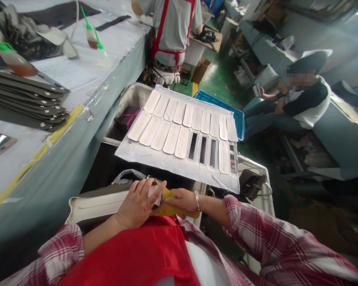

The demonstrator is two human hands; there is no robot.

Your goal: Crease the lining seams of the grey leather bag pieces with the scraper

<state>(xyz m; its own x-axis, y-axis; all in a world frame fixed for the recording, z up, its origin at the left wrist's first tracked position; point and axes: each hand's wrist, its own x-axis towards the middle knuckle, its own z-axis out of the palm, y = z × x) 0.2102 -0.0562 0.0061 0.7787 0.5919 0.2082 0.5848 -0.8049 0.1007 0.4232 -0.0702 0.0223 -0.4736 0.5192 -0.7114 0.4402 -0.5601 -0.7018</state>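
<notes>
Near my body lies a dark bag piece with a cream side panel (100, 205). My left hand (140, 202) rests over its right end, fingers spread and pressing on it. In my right hand (183, 200) is a yellow tool (174, 208), its fingers wrapped round it; the tool's left end meets the bag piece beside my left hand. Ahead is a white board (167, 163) bearing two rows of pale rounded strips (181, 141), with dark slots at the lower right.
On the left, a workbench (107, 79) holds stacked dark panels (26, 99), green-tipped bottles (91, 36) and a phone (0, 145). Crates, including a blue one (240, 119), lie under and behind the board. One person stands ahead; another sits at the right.
</notes>
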